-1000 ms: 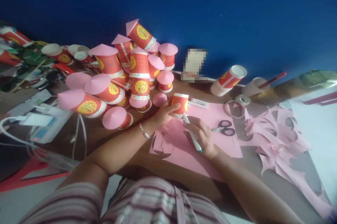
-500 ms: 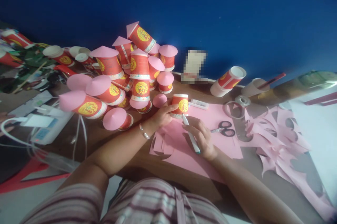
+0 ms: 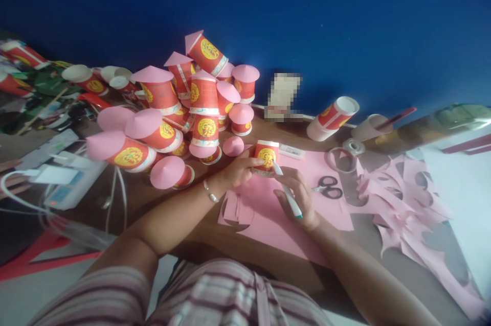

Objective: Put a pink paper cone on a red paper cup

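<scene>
My left hand [image 3: 242, 170] grips a red paper cup [image 3: 266, 154] with a yellow round emblem, its fingers around the left side. Between the fingers of my right hand [image 3: 301, 194] is a white marker pen [image 3: 290, 197] with a teal end. The pen's tip is at the cup's lower right side; whether it touches cannot be made out. Beneath both hands lies pink paper [image 3: 274, 229]. Black-handled scissors [image 3: 329, 187] rest on that paper, right of my right hand.
Several red cups with pink cone tops [image 3: 205, 92] are piled at the left. Pink scraps [image 3: 406, 203], a tape roll [image 3: 341, 160] and stacked cups [image 3: 333, 118] occupy the right. A white power strip [image 3: 72, 185] with cables lies left. A blue wall [image 3: 345, 24] stands behind.
The cup has shifted slightly right and down in my left hand. My right hand has moved a little right with the pen, whose tip is now higher against the cup's side.
</scene>
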Motion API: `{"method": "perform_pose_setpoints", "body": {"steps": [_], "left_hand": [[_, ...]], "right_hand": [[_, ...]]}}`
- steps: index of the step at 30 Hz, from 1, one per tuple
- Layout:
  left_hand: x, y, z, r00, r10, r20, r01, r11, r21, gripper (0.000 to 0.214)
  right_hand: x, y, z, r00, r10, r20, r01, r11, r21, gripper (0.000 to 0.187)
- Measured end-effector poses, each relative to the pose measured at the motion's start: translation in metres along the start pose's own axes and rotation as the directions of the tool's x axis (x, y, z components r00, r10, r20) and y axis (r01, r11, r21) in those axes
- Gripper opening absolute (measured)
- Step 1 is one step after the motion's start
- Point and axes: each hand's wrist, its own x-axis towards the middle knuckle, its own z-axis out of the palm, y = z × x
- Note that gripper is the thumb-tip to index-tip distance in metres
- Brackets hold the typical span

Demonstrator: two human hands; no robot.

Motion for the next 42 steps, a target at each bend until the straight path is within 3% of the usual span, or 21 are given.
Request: {"method": "perform_pose_setpoints", "body": {"steps": [7, 15, 20, 25, 32, 42], "left_hand": [[0.001, -0.001, 0.001, 0.999, 0.013, 0.036, -0.015, 0.999, 0.034, 0.033], [0.002, -0.002, 0.005, 0.999, -0.004, -0.042, 0.005, 1.000, 0.019, 0.042], [0.002, -0.002, 0.008, 0.997, 0.005, -0.074, -0.002, 0.999, 0.047, 0.042], [0.002, -0.002, 0.005, 0.998, 0.057, -0.001, -0.056, 0.993, 0.100, 0.034], [0.000, -0.001, 0.004, 0.995, -0.069, 0.078, 0.057, 0.987, 0.148, 0.053], [0.000, 0.000, 0.007, 0.998, -0.033, 0.049, 0.025, 0.989, 0.145, 0.036]], "right_hand": [[0.001, 0.003, -0.005, 0.999, 0.020, -0.040, -0.020, 1.000, -0.018, 0.029], [0.035, -0.015, -0.030, 0.999, 0.014, -0.032, -0.019, 0.989, -0.145, 0.019], [0.039, -0.004, -0.014, 0.984, 0.112, -0.139, -0.127, 0.987, -0.100, 0.011], [0.027, 0.008, 0.008, 0.969, 0.172, -0.178, -0.176, 0.984, -0.003, 0.011], [0.020, 0.005, 0.001, 0.965, 0.203, -0.166, -0.200, 0.979, 0.037, 0.014], [0.018, 0.007, 0.001, 0.995, -0.013, -0.098, -0.002, 0.989, -0.149, 0.017]]}}
